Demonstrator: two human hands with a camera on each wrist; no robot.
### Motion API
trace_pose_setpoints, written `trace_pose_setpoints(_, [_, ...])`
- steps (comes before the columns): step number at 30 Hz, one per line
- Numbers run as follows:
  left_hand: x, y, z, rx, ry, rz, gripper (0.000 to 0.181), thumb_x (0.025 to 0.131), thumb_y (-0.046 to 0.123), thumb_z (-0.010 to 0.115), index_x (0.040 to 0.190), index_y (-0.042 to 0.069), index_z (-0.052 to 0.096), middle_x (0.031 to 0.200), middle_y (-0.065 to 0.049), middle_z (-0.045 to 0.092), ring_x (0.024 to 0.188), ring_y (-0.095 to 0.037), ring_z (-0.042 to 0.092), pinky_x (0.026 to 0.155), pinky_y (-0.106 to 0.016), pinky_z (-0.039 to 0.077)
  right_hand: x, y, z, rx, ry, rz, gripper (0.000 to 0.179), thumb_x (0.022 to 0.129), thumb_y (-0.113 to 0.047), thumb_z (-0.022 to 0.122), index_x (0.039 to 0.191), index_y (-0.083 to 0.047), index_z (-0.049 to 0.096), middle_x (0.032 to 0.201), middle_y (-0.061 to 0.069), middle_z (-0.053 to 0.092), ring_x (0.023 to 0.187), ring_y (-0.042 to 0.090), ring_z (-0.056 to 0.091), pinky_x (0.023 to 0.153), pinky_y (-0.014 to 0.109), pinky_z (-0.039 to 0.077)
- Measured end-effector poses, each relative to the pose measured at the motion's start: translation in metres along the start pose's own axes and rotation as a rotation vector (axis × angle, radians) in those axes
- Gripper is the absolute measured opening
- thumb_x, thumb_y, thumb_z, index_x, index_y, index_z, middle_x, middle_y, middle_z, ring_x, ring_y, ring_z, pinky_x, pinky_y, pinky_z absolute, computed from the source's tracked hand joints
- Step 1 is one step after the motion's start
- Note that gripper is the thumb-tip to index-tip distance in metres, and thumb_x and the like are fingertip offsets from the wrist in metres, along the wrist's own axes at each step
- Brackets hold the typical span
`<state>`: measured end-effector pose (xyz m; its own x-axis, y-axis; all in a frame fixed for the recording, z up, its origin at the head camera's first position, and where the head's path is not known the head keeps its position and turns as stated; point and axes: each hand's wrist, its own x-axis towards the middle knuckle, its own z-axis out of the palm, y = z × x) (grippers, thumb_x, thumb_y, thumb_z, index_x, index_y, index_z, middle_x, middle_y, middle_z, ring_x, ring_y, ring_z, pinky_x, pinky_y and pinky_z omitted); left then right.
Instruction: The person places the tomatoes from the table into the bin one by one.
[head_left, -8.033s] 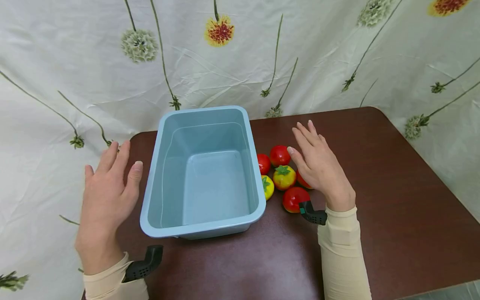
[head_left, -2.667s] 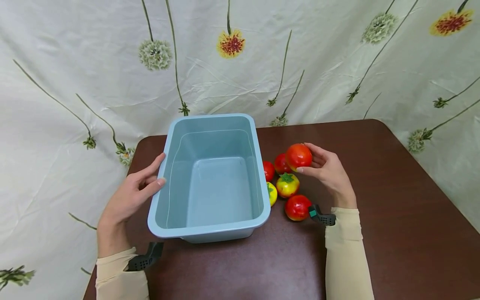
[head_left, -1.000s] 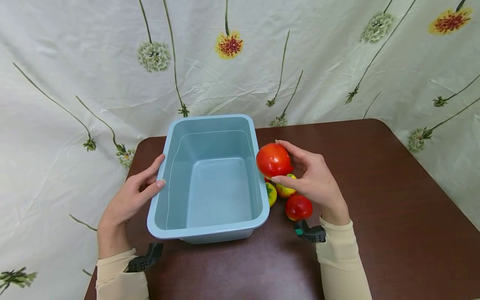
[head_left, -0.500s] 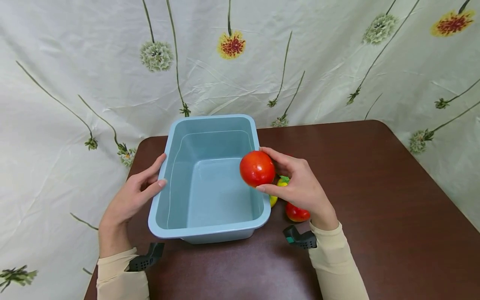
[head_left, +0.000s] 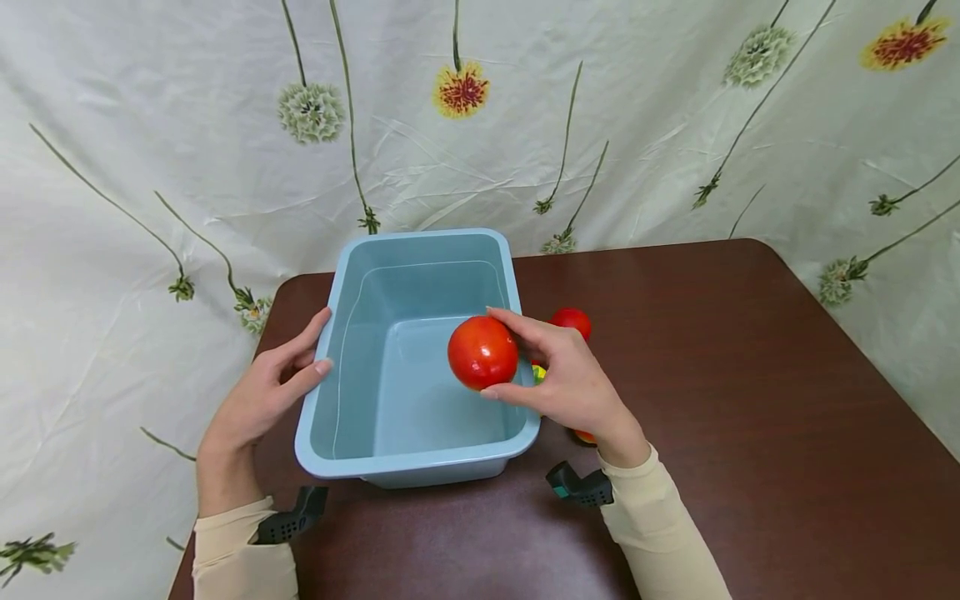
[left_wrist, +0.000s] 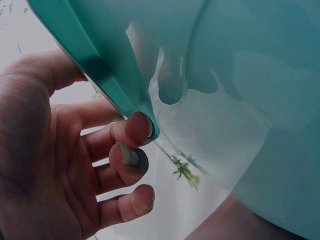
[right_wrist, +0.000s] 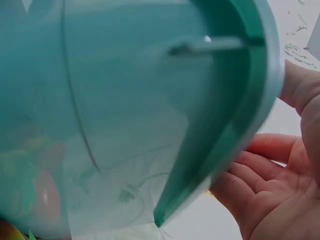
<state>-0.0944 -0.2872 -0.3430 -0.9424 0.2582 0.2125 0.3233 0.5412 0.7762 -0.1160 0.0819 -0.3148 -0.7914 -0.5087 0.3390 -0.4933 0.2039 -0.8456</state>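
A light blue plastic basin [head_left: 416, 462] stands on the table with nothing lying inside it. At its left rim my left hand [head_left: 247, 404] holds the edge between thumb and fingers; the left wrist view shows curled fingertips [left_wrist: 137, 129] under the basin's rim. My right hand [head_left: 573, 379] grips a shiny red tomato [head_left: 482, 352] between thumb and fingers, above the right part of the basin's inside. In the right wrist view the basin's wall [right_wrist: 135, 75] hides the held tomato, and the palm [right_wrist: 280, 200] shows beyond the rim.
Right of the basin lie more tomatoes, mostly hidden by my right hand: a red tomato [head_left: 572, 322], a yellow one [head_left: 538, 374] and a sliver of another red one [head_left: 585, 437]. The brown table [head_left: 772, 400] reaches right; a flowered cloth [head_left: 645, 100] hangs behind.
My right hand took hold of a red tomato from the group and carried it left across the basin's rim. My left hand moved onto the left rim and has stayed there.
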Motion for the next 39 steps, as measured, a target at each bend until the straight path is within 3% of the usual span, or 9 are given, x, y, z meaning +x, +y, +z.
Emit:
trace_pose_setpoints(7, [0.000,0.000,0.000,-0.014,-0.007,0.008,0.064,0.097,0.007,0.054,0.154,0.021,0.028,0.093,0.000,0.072,0.086,-0.004,0.064,0.075,-0.015,0.048,-0.003,0.004,-0.015,0.020,0.044,0.011,0.071,0.077,-0.011,0.081,0.140,-0.007,0.051,0.139,0.010,0.057,0.127,0.022,0.058,0.099,0.033,0.049])
trace_pose_setpoints(17, [-0.001,-0.001,-0.001,-0.031,-0.016,0.018,0.064,0.097,0.006,0.053,0.154,0.020,0.028,0.100,0.003,0.073,0.087,-0.004,0.066,0.077,-0.014,0.050,-0.007,0.018,-0.046,0.016,0.150,0.152,0.064,0.081,-0.011,0.078,0.140,-0.014,0.053,0.139,0.005,0.058,0.126,0.018,0.058,0.100,0.032,0.048])
trace_pose_setpoints(21, [-0.001,-0.001,0.000,-0.037,-0.014,0.019,0.064,0.097,0.006,0.053,0.154,0.019,0.028,0.103,0.006,0.072,0.090,-0.003,0.068,0.080,-0.013,0.051,-0.008,0.029,-0.056,-0.024,0.122,0.236,0.063,0.082,-0.016,0.077,0.140,-0.013,0.052,0.138,0.006,0.058,0.124,0.023,0.060,0.099,0.036,0.049])
trace_pose_setpoints(29, [-0.001,0.000,0.001,-0.032,-0.011,0.020,0.064,0.096,0.005,0.053,0.153,0.019,0.028,0.101,0.006,0.073,0.089,-0.002,0.067,0.077,-0.014,0.050,-0.011,0.055,-0.074,-0.062,0.117,0.319,0.058,0.084,-0.016,0.075,0.137,-0.007,0.053,0.137,0.013,0.058,0.121,0.033,0.061,0.098,0.045,0.050])
trace_pose_setpoints(34, [0.000,0.000,0.000,-0.030,-0.008,0.023,0.064,0.096,0.004,0.054,0.153,0.019,0.028,0.099,0.005,0.073,0.087,-0.002,0.066,0.076,-0.014,0.049,-0.017,0.076,-0.086,-0.098,0.018,0.376,0.055,0.084,-0.013,0.074,0.135,-0.007,0.055,0.137,0.017,0.058,0.121,0.039,0.060,0.094,0.046,0.052])
trace_pose_setpoints(39, [0.000,0.000,0.001,-0.031,-0.014,0.020,0.065,0.096,0.004,0.054,0.153,0.019,0.028,0.101,0.006,0.073,0.087,-0.003,0.067,0.076,-0.015,0.050,-0.024,0.106,-0.093,-0.019,-0.086,0.384,0.053,0.083,-0.005,0.072,0.133,-0.003,0.055,0.133,0.022,0.059,0.120,0.041,0.059,0.093,0.041,0.054])
